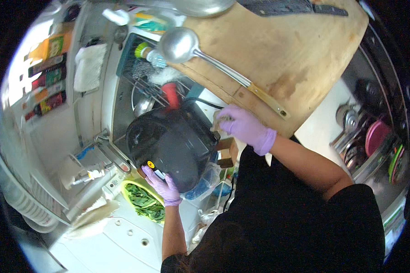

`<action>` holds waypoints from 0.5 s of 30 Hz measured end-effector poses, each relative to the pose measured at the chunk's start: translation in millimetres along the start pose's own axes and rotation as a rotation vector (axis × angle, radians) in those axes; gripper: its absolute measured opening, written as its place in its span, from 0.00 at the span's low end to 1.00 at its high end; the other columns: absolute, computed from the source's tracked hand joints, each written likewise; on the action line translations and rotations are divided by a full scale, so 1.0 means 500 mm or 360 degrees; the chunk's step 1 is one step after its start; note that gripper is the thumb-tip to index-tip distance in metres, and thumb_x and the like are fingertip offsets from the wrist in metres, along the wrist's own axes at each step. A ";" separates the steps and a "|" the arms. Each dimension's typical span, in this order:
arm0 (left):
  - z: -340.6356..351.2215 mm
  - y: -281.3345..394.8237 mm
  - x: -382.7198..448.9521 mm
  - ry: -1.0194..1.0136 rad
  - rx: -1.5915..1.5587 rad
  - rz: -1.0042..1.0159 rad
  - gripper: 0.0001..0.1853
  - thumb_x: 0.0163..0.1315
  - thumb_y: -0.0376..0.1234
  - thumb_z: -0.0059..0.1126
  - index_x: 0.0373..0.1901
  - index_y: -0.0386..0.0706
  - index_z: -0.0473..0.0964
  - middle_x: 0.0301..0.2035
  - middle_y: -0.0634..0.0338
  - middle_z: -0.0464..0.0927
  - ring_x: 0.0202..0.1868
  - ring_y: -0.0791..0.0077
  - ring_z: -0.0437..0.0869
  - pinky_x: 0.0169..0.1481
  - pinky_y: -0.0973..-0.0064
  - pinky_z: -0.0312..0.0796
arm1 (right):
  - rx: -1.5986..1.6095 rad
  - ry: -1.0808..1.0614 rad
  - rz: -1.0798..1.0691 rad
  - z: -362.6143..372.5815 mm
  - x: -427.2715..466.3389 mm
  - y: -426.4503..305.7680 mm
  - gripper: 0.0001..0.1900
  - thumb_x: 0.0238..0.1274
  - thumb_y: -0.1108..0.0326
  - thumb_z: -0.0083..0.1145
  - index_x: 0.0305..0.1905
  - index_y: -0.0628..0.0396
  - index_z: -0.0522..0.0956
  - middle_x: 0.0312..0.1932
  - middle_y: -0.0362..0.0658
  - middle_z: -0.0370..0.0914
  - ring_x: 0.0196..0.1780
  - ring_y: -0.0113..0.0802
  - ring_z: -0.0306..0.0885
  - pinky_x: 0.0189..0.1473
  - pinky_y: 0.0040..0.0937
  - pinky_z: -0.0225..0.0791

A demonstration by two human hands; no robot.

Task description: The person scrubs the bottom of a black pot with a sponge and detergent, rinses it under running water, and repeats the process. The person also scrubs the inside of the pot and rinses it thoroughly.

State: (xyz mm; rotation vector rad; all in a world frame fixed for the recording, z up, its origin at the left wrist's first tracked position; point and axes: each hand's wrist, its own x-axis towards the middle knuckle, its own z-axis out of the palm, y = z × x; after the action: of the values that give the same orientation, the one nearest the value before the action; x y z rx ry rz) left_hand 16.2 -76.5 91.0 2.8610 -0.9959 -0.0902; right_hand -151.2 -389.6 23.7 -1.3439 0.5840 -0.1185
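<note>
A black rounded appliance casing (177, 150) with a yellow warning sticker sits tilted over the sink; a dark cord runs from its upper side. My left hand (163, 187), in a lilac glove, grips its lower edge, thumb on the outer face. My right hand (244, 124), gloved the same way, is closed around a crumpled greyish-brown cloth (219, 122) just right of the casing. Below my left hand, leafy greens (145, 201) fill a yellow-green basket (125, 187). The casing hides part of the sink.
A steel ladle (222, 65) with a wooden handle lies on a large wooden board (314, 58), a cleaver (283, 8) at its far edge. A sink rack (157, 97) holds scrubbers and a red object (171, 95). The faucet (114, 155) is left of the casing.
</note>
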 end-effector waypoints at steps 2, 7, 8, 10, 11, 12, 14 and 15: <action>-0.002 0.002 0.008 0.0012 0.0013 0.0020 0.47 0.65 0.60 0.39 0.72 0.32 0.47 0.70 0.38 0.51 0.72 0.41 0.50 0.75 0.53 0.40 | 0.0705 -0.0066 0.0296 -0.033 0.023 -0.056 0.13 0.62 0.70 0.54 0.50 0.61 0.76 0.46 0.48 0.77 0.48 0.37 0.79 0.47 0.32 0.74; -0.014 -0.011 0.004 0.0067 -0.0015 0.0020 0.45 0.59 0.48 0.54 0.72 0.32 0.48 0.70 0.37 0.50 0.72 0.41 0.50 0.76 0.55 0.39 | 0.1355 -0.0321 0.0230 -0.021 0.106 -0.106 0.22 0.61 0.70 0.52 0.59 0.64 0.70 0.51 0.51 0.77 0.48 0.41 0.81 0.47 0.32 0.76; -0.029 -0.001 0.001 0.0120 -0.0093 -0.0008 0.47 0.55 0.43 0.58 0.72 0.33 0.48 0.70 0.38 0.51 0.72 0.42 0.50 0.76 0.55 0.39 | 0.1329 -0.0380 0.0250 -0.003 0.117 -0.124 0.27 0.56 0.70 0.53 0.62 0.63 0.68 0.54 0.53 0.76 0.50 0.43 0.80 0.51 0.35 0.75; -0.021 -0.046 -0.031 0.0188 -0.0079 -0.0070 0.47 0.52 0.44 0.61 0.71 0.33 0.52 0.70 0.40 0.52 0.72 0.43 0.51 0.76 0.53 0.40 | 0.1381 -0.0600 0.0256 0.073 0.148 -0.141 0.29 0.53 0.70 0.53 0.64 0.63 0.67 0.56 0.53 0.74 0.52 0.44 0.78 0.54 0.37 0.74; -0.010 -0.041 -0.022 0.0242 -0.0135 -0.0030 0.47 0.51 0.43 0.63 0.70 0.33 0.53 0.70 0.41 0.53 0.72 0.43 0.50 0.76 0.53 0.40 | 0.1389 -0.0651 0.0244 0.076 0.152 -0.149 0.30 0.52 0.70 0.53 0.64 0.63 0.66 0.57 0.54 0.74 0.53 0.44 0.78 0.55 0.38 0.74; -0.008 -0.027 -0.008 0.0275 -0.0215 -0.0003 0.48 0.48 0.42 0.66 0.69 0.34 0.54 0.69 0.42 0.55 0.72 0.43 0.51 0.75 0.51 0.42 | 0.1393 -0.0721 0.0240 0.080 0.161 -0.158 0.33 0.51 0.71 0.53 0.66 0.63 0.65 0.60 0.54 0.71 0.56 0.46 0.76 0.58 0.39 0.73; -0.021 -0.009 0.002 0.0323 -0.0305 -0.0032 0.42 0.50 0.39 0.65 0.67 0.35 0.60 0.67 0.43 0.60 0.70 0.40 0.56 0.74 0.53 0.47 | 0.1386 -0.0777 0.0217 0.127 0.179 -0.197 0.35 0.52 0.70 0.52 0.69 0.62 0.61 0.65 0.56 0.66 0.63 0.50 0.71 0.61 0.44 0.70; -0.017 -0.010 0.006 0.0314 -0.0367 -0.0037 0.41 0.50 0.39 0.66 0.66 0.36 0.62 0.66 0.44 0.62 0.69 0.40 0.57 0.74 0.53 0.48 | 0.1405 -0.0805 0.0236 0.146 0.191 -0.213 0.36 0.52 0.70 0.52 0.70 0.61 0.60 0.67 0.57 0.64 0.66 0.51 0.68 0.64 0.47 0.67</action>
State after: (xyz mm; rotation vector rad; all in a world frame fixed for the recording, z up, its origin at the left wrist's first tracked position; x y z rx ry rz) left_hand 22.2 -73.6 98.7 2.6127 -0.8535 0.0698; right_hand -10.0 -390.2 100.0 -0.4338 0.1479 0.0833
